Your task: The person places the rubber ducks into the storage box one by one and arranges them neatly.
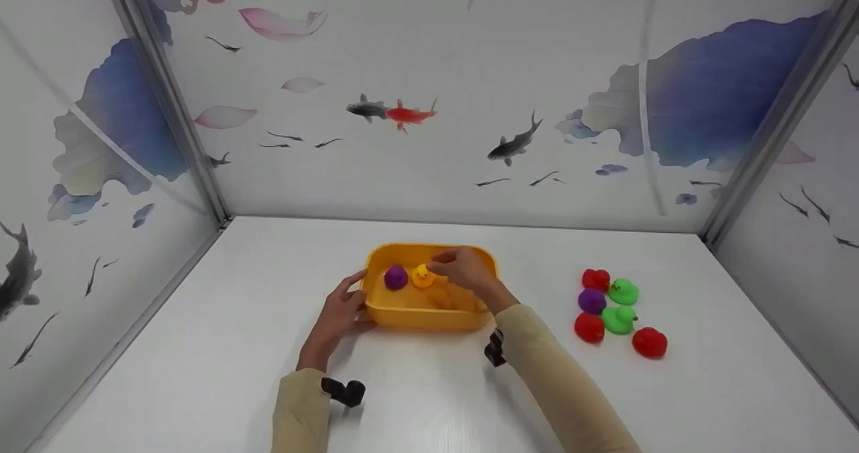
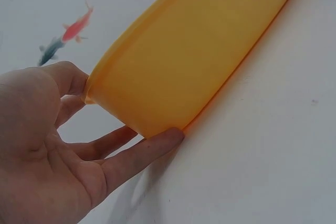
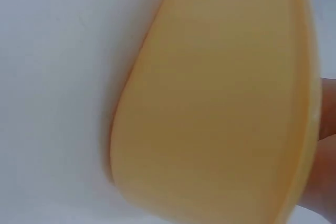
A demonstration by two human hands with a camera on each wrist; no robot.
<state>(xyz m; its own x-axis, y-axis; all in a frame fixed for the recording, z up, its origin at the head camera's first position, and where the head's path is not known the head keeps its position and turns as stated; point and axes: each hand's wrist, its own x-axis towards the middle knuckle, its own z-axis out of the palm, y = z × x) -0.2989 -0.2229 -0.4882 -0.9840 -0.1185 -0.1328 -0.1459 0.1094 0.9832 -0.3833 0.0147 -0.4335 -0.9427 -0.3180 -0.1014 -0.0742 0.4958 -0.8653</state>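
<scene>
A yellow plastic basin (image 1: pixel 429 319) stands on the white table. Inside it are a round purple toy (image 1: pixel 396 277) and a small yellow rubber duck (image 1: pixel 421 277). My left hand (image 1: pixel 340 311) grips the basin's left end; the left wrist view has one finger at the rim and another low against the outer wall. Reaching over the right side, my right hand (image 1: pixel 464 270) pinches at the yellow duck's right edge, its fingertips partly covering it. In the right wrist view the basin wall (image 3: pixel 210 93) hides most of that hand.
On the table to the right lies a loose group: green rubber ducks (image 1: pixel 618 320), red toys (image 1: pixel 649 343) and a purple one (image 1: pixel 592 301). White panels printed with fish (image 1: pixel 409 114) enclose the table at the back and sides.
</scene>
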